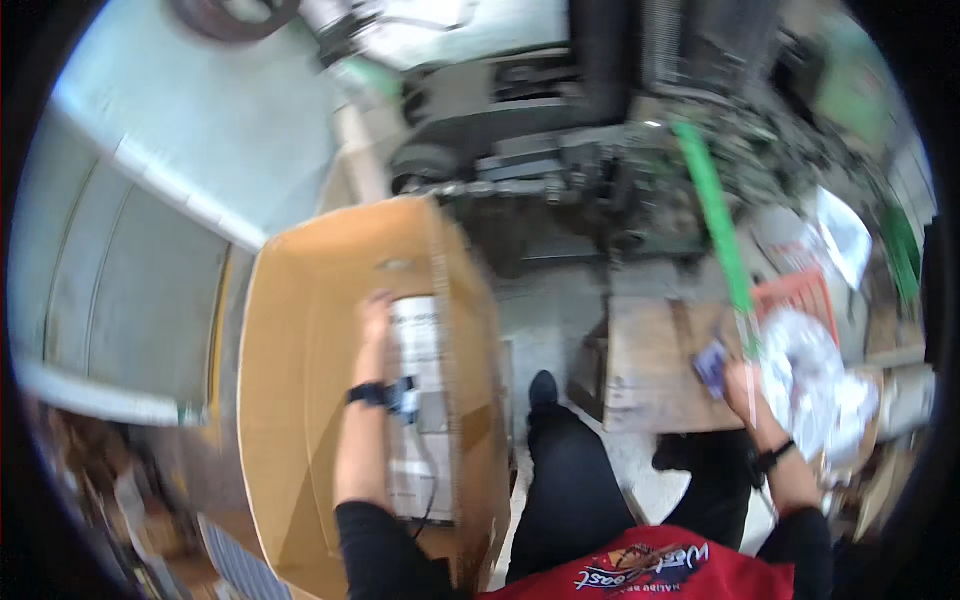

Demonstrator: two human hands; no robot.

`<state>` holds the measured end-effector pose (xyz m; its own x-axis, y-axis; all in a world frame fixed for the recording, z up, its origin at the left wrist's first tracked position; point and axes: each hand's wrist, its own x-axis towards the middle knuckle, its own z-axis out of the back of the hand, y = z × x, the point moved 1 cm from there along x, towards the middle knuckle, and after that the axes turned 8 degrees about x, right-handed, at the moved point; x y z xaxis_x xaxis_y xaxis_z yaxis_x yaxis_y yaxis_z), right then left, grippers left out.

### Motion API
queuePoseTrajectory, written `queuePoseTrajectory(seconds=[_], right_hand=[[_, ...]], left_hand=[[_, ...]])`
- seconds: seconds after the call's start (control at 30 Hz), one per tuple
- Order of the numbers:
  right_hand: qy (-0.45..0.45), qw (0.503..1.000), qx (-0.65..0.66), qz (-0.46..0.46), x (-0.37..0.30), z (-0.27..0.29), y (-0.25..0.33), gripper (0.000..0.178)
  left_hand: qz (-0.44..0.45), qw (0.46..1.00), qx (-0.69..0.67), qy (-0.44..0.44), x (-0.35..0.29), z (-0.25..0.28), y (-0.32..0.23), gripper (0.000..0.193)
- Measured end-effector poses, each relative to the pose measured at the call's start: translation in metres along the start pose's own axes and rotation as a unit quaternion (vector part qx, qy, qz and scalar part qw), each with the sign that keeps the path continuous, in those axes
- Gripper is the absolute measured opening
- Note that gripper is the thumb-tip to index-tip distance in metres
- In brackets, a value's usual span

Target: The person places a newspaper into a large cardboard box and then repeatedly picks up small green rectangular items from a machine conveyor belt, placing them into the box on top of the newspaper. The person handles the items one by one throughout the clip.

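Observation:
My left hand (376, 318) reaches down inside a large open cardboard box (300, 300). It is beside a row of white printed cartons (418, 345) in the box, and its fingers are too blurred to read. Over the wooden board (645, 365) at the right, my right hand (738, 385) is closed on a small purple thing (710, 368), whose kind the blur hides. A green strip (715, 215) passes close to that hand. Each wrist wears a dark band, and a thin cable hangs from the left one.
Dark machinery (540, 150) stands ahead. Clear plastic bags (810, 370) and an orange basket (800, 298) are beyond my right hand. My leg and shoe (543, 388) are between the box and the board. Grey panels (130, 260) line the left.

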<state>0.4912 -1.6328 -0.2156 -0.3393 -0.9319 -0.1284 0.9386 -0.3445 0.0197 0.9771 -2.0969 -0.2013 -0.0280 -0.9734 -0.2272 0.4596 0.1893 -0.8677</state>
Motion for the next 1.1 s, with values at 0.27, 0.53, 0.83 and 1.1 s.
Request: queuePoseTrajectory(seconds=[0.27, 0.53, 0.83, 1.1], right_hand=[[0.024, 0.997, 0.075, 0.006, -0.01, 0.057, 0.001, 0.015], [-0.086, 0.988, 0.109, -0.072, -0.016, 0.022, -0.012, 0.022], [-0.255, 0.864, 0.399, -0.171, -0.041, 0.051, -0.02, 0.019], [-0.025, 0.616, 0.774, -0.144, -0.085, 0.056, 0.038, 0.011]], left_hand=[[-0.195, 0.953, -0.184, 0.145, -0.174, 0.019, -0.265, 0.024], [-0.281, 0.84, -0.083, 0.456, -0.34, -0.128, -0.364, 0.023], [-0.124, 0.823, -0.255, 0.492, -0.356, -0.206, -0.272, 0.023], [0.102, 0.843, -0.221, 0.48, -0.408, -0.306, -0.089, 0.046]])
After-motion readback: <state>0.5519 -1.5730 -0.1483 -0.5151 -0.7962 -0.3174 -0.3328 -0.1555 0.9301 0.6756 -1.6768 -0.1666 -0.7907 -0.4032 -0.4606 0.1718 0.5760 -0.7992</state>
